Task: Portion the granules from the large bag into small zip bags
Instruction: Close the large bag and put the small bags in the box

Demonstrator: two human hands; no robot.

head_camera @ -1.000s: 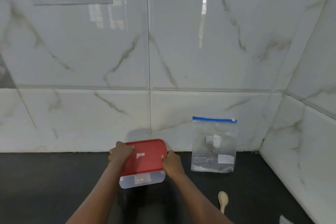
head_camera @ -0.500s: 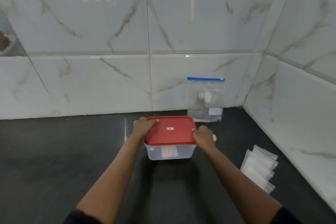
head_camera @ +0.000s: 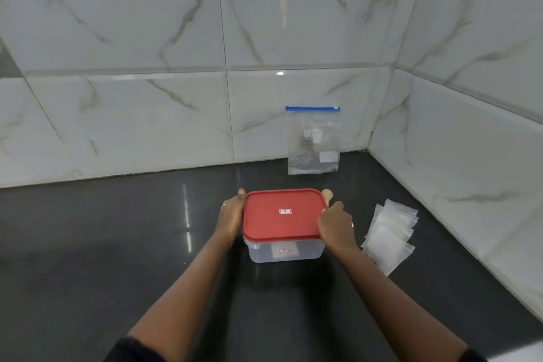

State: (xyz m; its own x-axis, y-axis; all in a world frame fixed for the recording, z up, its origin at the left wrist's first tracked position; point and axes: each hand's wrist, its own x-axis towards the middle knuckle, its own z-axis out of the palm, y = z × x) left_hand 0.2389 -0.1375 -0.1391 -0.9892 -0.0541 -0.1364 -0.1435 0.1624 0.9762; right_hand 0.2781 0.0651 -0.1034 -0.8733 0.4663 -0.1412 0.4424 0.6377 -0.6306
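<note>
Our left hand [head_camera: 230,217] and right hand [head_camera: 335,226] curl around the red-lidded container [head_camera: 282,223], gripping its sides on the counter [head_camera: 117,244].

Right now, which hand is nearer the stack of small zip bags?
Right. The right hand grips the right edge of the red-lidded container, close beside the stack of small zip bags; the left hand holds the left edge, across the container.

Left hand [head_camera: 230,219], right hand [head_camera: 335,225], both curled.

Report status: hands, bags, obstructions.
Left hand, right hand grip red-lidded container. Large bag upright at wall, untouched. Small zip bags lie right. Container in the way.
</note>
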